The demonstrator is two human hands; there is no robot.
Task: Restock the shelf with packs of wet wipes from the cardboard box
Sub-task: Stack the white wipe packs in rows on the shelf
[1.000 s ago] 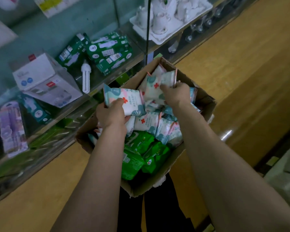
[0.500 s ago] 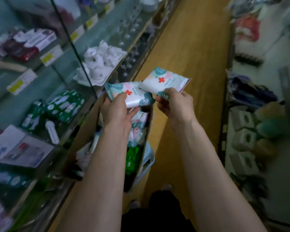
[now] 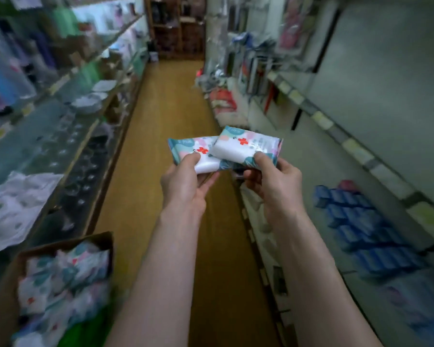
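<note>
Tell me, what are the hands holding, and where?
Each hand holds one pack of wet wipes. The left hand pinches the left pack by its near edge, thumb on top; the right hand grips the right pack the same way.

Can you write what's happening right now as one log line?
left hand grips left pack | right hand grips right pack, overlapping left pack | cardboard box lower left, packs inside

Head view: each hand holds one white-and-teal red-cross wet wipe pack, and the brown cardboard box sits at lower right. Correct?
No. The head view shows the brown cardboard box at lower left, not lower right. Otherwise right: the left hand holds one white-and-teal red-cross wipe pack, the right hand a second matching pack.
</note>
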